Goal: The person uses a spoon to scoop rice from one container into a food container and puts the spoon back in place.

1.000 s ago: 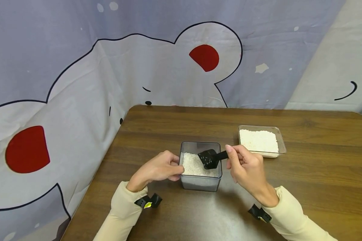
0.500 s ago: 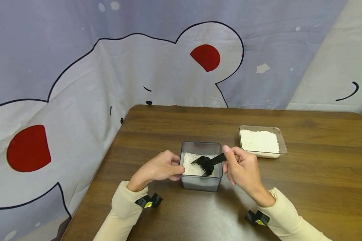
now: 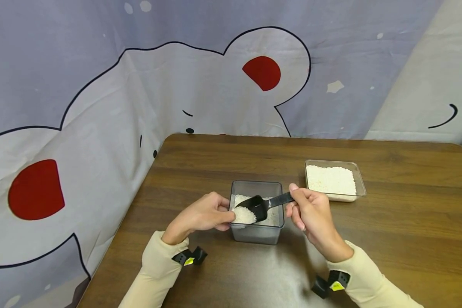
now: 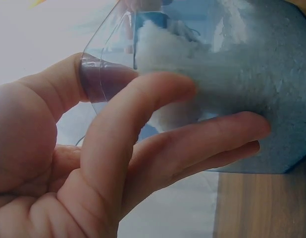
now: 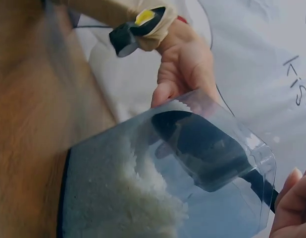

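A grey see-through square container (image 3: 256,234) with white rice (image 3: 244,215) inside stands mid-table. My left hand (image 3: 202,216) pinches its left wall, thumb over the rim and fingers along the outside, as the left wrist view shows of the container (image 4: 272,89). Between thumb and fingers of my right hand (image 3: 317,220) is the handle of a black scoop (image 3: 259,208). The scoop's bowl is tilted inside the container, its mouth toward the left, with rice heaped at that mouth. Through the clear wall, the right wrist view shows the scoop (image 5: 207,144) above a sloping pile.
A shallow clear tray (image 3: 360,186) full of white grains sits farther back on the right, beyond my right hand. The brown wooden table (image 3: 200,158) ends at a patterned cloth (image 3: 215,94) behind it. Each wrist wears a black camera on a band.
The scoop has turned over in the container, from bowl underside up to its inside showing, and rice now lies at its mouth. My left hand and the container have stayed put.
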{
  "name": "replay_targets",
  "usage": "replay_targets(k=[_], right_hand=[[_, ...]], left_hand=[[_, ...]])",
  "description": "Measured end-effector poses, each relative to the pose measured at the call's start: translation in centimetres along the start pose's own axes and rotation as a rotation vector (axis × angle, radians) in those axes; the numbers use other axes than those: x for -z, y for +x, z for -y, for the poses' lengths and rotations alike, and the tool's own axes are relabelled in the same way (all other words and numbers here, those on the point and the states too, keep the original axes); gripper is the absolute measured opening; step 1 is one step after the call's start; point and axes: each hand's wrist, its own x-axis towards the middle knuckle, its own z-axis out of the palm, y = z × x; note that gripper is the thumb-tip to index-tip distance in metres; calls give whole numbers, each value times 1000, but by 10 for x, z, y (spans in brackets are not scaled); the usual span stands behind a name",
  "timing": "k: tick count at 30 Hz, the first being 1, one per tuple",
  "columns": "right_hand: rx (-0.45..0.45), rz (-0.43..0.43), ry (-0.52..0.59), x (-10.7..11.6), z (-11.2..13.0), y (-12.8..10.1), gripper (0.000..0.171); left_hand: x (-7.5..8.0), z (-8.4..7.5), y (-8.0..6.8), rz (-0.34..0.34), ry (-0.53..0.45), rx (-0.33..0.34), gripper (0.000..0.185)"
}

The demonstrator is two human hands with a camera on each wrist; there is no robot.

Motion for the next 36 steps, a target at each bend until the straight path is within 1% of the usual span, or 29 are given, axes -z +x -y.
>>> replay_targets(k=[3,10,14,20,24,26,31,36], right_hand=[[-26,-18,46,3,0,1,36],[-41,-61,87,7,3,2,36],[-46,-52,112,8,3,2,37],[-84,-35,166,11,4,1,36],[-92,-25,206,13,6,1,36],[-96,-17,227,14,8,1,36],[-115,1,252,21,14,-1,36],[-126,21,283,32,21,-2,37]], left_hand=[[0,-1,-1,2,-8,0,10],[0,-3,-2,2,-15,0,12],[0,-2,-1,4,-11,1,17],[0,-1,0,7,-4,0,17],[0,0,0,7,0,2,14],[1,1,1,5,3,5,16],[0,1,1,-6,18,7,21],[0,1,2,-9,16,9,17]])
